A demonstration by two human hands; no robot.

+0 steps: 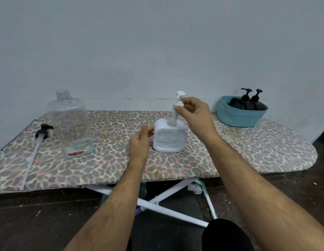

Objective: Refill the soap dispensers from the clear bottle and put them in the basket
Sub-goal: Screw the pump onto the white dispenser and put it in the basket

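White square dispenser (169,135), pump (178,101) raised

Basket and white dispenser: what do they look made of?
Basket: likely moulded plastic, matte teal, with a perforated weave-pattern wall. White dispenser: looks like smooth, slightly glossy white plastic framing a clear ribbed window, probably plastic too.

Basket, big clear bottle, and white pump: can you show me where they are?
Basket (235,116): head view, on its teal lattice front wall.
Clear bottle (70,122): head view, on the middle of its see-through body.
White pump (179,98): head view, on its collar by the right hand's fingertips.
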